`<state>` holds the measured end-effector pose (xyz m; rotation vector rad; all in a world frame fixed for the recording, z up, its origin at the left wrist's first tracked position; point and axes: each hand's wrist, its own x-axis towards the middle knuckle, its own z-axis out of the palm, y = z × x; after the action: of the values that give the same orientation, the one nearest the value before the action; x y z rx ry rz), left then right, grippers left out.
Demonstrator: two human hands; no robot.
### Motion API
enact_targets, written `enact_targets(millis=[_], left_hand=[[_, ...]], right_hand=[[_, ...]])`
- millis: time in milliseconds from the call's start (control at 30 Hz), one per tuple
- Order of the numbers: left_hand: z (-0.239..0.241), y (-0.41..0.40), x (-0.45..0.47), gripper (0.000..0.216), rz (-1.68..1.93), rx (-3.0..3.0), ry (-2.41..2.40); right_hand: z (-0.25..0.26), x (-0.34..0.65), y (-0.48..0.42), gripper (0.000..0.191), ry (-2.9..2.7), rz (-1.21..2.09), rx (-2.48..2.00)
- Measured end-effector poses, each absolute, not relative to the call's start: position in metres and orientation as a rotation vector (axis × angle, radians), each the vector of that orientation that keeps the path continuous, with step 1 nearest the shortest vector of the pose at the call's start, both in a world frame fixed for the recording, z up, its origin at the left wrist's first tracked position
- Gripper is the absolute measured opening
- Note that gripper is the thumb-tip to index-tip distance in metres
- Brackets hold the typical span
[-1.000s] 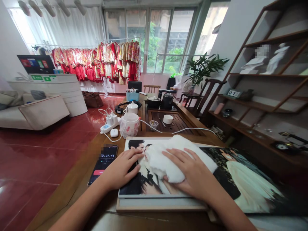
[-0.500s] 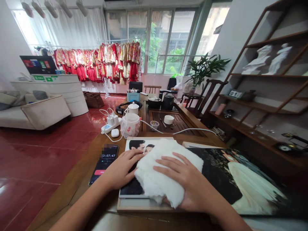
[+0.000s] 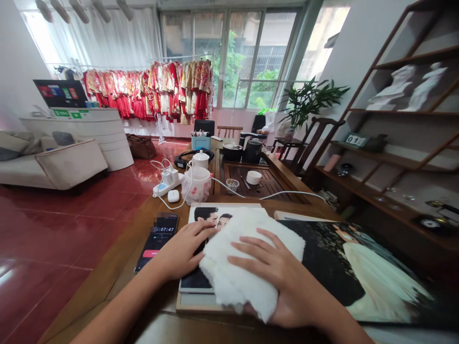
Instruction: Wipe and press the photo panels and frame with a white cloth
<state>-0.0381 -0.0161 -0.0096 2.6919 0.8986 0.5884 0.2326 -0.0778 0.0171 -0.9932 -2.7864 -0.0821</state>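
Note:
A fluffy white cloth (image 3: 233, 260) lies on the left page of a large open photo album (image 3: 358, 272) on the wooden table (image 3: 118, 277). My right hand (image 3: 276, 274) lies flat on the cloth with fingers spread, pressing it onto the page. My left hand (image 3: 181, 251) rests flat on the album's left edge, fingers apart, next to a phone (image 3: 158, 235) showing a timer.
Behind the album stand a floral teapot (image 3: 195, 185), a power strip (image 3: 165, 181) with white cables, a small white case (image 3: 173, 196), and a wooden tea tray (image 3: 265, 180) with a bowl and kettles. Shelves rise at the right; a chair and plant stand behind.
My right hand has slid the cloth leftward and toward me across the left page. My left hand has stayed on the album's edge.

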Motion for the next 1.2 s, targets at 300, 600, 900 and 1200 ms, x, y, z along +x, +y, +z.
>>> enact_targets(millis=[300,600,900,1200], left_hand=[[-0.008,-0.018,-0.036,0.040,0.648,2.699,0.934],[-0.009,-0.018,-0.036,0.041,0.632,2.697,0.927],[-0.012,-0.014,-0.038,0.054,0.583,2.702,0.906],[-0.007,-0.019,-0.035,0.039,0.632,2.705,0.943]], right_hand=[[0.008,0.242,-0.067,0.068,-2.503,-0.288,-1.408],[0.010,0.238,-0.071,0.071,-2.642,-0.243,-1.259],[0.016,0.232,-0.077,0.079,-2.810,-0.104,-1.004],[0.010,0.240,-0.070,0.074,-2.509,-0.274,-1.388]])
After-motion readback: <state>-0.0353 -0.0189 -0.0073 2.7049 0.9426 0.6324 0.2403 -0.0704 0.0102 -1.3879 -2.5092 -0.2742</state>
